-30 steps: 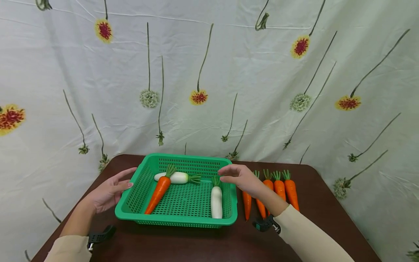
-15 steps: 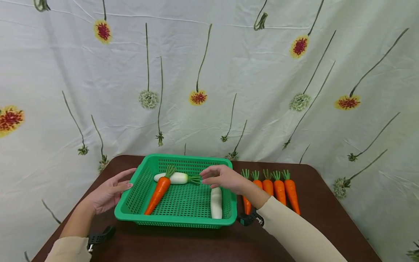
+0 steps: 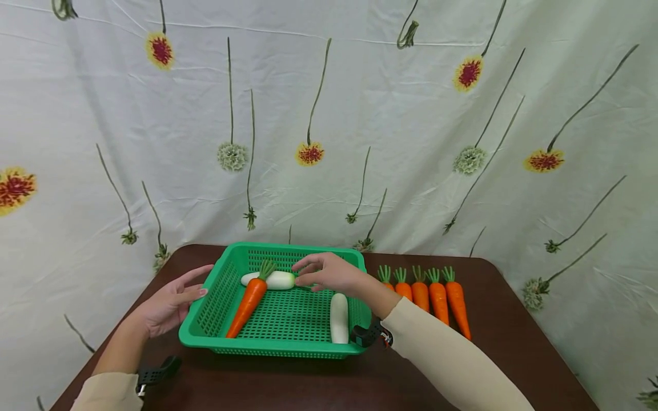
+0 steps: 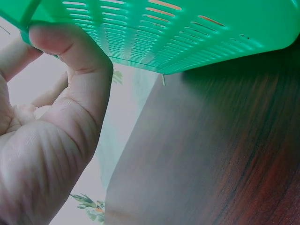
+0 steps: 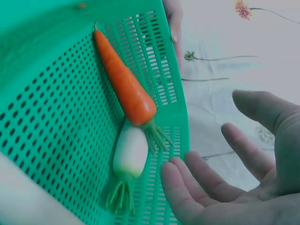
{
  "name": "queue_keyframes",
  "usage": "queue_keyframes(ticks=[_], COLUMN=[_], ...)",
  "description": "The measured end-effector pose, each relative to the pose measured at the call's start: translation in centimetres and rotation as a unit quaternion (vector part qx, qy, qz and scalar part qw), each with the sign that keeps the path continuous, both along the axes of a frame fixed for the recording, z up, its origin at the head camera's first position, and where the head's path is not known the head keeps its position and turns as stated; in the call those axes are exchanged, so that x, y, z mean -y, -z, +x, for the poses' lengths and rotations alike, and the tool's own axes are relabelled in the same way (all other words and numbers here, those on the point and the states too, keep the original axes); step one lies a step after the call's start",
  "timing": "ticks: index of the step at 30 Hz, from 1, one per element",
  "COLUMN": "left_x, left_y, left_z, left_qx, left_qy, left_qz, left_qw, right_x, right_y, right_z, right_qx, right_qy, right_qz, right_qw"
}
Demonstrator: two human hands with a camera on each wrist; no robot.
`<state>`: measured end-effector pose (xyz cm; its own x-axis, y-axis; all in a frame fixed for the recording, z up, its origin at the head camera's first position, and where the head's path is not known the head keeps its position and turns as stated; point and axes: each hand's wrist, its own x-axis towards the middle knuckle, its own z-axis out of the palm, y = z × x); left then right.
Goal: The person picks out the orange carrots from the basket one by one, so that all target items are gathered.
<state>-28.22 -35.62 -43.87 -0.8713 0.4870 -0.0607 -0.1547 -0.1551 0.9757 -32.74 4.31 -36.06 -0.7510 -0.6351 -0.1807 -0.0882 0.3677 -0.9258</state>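
The left hand (image 3: 169, 299) is at the left rim of a green plastic basket (image 3: 277, 346), its fingers fairly straight and its thumb touching the rim. Over the basket hovers the right hand (image 3: 329, 275), fingers spread and loosely bent, holding nothing. Below its fingertips is a white radish (image 3: 281, 279) lying crosswise; its green stems are partly hidden in the head view. An orange carrot (image 3: 248, 305) leans across that radish. A second white radish (image 3: 339, 319) lies lengthwise at the basket's right side, its top covered by the right hand and forearm.
Several carrots (image 3: 439, 297) lie in a row on the dark brown table (image 3: 504, 319), right of the basket; the right forearm partly covers them. A flower-printed white cloth (image 3: 390, 125) hangs behind the table. Both wrists wear black straps.
My right hand has moved left, from above the right-hand radish to above the crosswise radish. My left hand stays at the rim. The basket and vegetables have not moved.
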Motion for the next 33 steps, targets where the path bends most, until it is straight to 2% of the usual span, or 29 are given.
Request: queue_keyframes(ticks=[11,19,28,33], left_x=[0.0,0.1,0.2,0.1], left_y=[0.1,0.3,0.3,0.1], left_z=[0.1,0.0,0.0,0.1], left_qx=[-0.005,-0.011,-0.009,-0.004], left_qy=[0.0,0.001,0.006,0.006], left_qz=[0.002,0.003,0.013,0.012], left_qw=[1.0,0.9999,0.9999,0.9999], right_x=[3.5,5.9,8.2,8.9], right_y=[0.2,0.8,1.5,1.9], right_z=[-0.4,-1.2,-1.7,-2.0], right_qx=[0.013,0.018,0.052,0.068], right_qy=[0.054,0.058,0.09,0.1], right_qz=[-0.029,-0.022,-0.005,-0.012], right_qw=[0.9981,0.9979,0.9945,0.9926])
